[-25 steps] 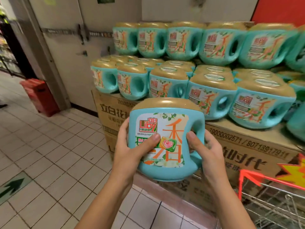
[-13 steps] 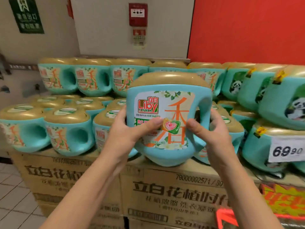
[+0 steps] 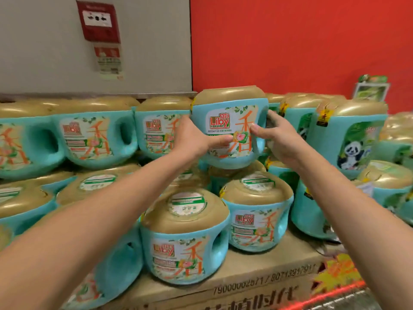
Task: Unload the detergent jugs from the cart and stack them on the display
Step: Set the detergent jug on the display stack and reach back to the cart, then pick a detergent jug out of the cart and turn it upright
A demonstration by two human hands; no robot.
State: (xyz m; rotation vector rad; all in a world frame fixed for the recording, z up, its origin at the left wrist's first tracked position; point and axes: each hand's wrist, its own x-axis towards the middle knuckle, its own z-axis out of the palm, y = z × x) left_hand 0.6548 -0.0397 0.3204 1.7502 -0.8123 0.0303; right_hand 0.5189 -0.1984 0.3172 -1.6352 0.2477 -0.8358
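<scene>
I grip the jug (image 3: 225, 121) upright, left hand (image 3: 196, 139) at its 9 o'clock, right hand (image 3: 279, 139) at 3, a lower lid (image 3: 232, 173) directly at 6.

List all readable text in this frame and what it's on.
"Liby": label of the raised detergent jug, also on the front detergent jug.
"香": big orange character on those same labels.
"79000002571 / 80713917911": cardboard carton below, last digits smeared.
Too blurred or small: red wall notice, lid sticker, panda jug label, the carton's large characters.
</scene>
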